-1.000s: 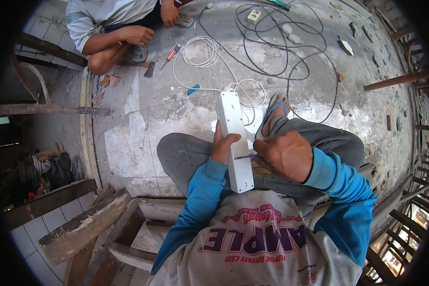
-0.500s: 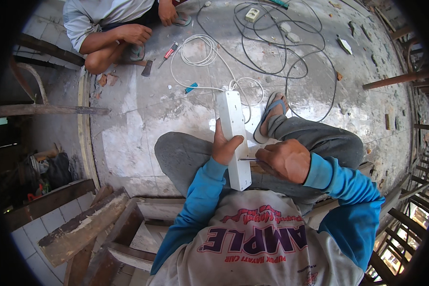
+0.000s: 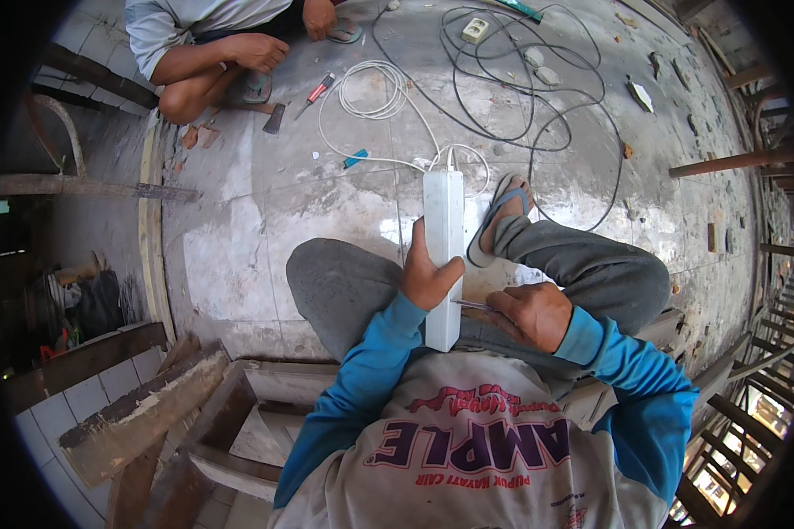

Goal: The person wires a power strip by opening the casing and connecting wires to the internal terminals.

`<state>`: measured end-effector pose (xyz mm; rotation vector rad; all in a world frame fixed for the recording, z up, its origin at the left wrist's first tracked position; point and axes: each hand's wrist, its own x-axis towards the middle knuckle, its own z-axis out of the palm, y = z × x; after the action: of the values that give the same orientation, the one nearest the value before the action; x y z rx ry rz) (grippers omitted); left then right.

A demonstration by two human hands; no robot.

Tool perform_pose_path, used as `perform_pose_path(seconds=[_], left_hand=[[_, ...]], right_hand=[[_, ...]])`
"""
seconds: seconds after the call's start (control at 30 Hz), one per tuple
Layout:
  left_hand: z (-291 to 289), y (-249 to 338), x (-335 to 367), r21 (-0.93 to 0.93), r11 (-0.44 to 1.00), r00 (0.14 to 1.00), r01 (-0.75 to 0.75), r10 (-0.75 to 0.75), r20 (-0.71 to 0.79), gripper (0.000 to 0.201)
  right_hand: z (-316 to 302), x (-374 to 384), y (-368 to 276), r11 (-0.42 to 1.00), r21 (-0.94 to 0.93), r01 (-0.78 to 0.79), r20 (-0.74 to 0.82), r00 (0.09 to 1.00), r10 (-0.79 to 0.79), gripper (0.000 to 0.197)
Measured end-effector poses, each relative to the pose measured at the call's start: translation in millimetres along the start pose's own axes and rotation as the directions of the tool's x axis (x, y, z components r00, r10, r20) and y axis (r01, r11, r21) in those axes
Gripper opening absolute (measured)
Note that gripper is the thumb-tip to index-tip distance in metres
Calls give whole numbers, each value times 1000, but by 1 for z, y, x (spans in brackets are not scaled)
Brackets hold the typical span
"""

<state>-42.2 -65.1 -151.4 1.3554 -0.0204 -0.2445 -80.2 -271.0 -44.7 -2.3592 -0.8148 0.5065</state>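
A long white power strip (image 3: 444,212) stands lengthwise in front of my torso, between my bent knees. My left hand (image 3: 429,275) is wrapped around it from the left, thumb across its face. A thin screwdriver (image 3: 473,305) is gripped in my closed right hand (image 3: 536,315); its tip meets the strip's right side, low down. The handle is mostly hidden by my fingers. From the strip's far end runs a white cord (image 3: 431,139), lying in loose coils on the floor beyond.
Another person (image 3: 238,55) squats at the far left. Near them lie a red-handled screwdriver (image 3: 319,91), a hatchet (image 3: 274,118) and a small blue object (image 3: 355,159). A black cable (image 3: 525,141) and a socket block (image 3: 475,31) lie farther off. Wooden beams (image 3: 141,410) are at lower left.
The power strip has rolled in my left hand and stands more upright; its face with screw holes has turned away and a smooth face shows. My right hand has shifted slightly nearer me.
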Motion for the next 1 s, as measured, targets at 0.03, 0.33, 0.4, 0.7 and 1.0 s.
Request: perform_pose_path(seconds=[0.03, 0.33, 0.4, 0.7, 1.0], left_hand=[[0, 1, 0, 18, 1000, 1000, -10, 10, 3, 68], [-3, 0, -1, 36, 999, 1000, -30, 30, -8, 68], [-4, 4, -2, -17, 1000, 1000, -2, 2, -29, 67], [-5, 2, -2, -3, 1000, 1000, -27, 27, 8, 65], [-2, 3, -2, -22, 1000, 1000, -16, 16, -2, 67]], right_hand=[[0, 0, 1, 997, 67, -24, -1, 1000, 24, 22], [5, 4, 2, 832, 447, -330, 101, 942, 320, 26], [-3, 7, -5, 956, 200, -217, 17, 976, 218, 25], [-8, 13, -13, 706, 462, -537, 317, 843, 434, 21], [-4, 10, -4, 884, 310, -349, 169, 936, 310, 34]])
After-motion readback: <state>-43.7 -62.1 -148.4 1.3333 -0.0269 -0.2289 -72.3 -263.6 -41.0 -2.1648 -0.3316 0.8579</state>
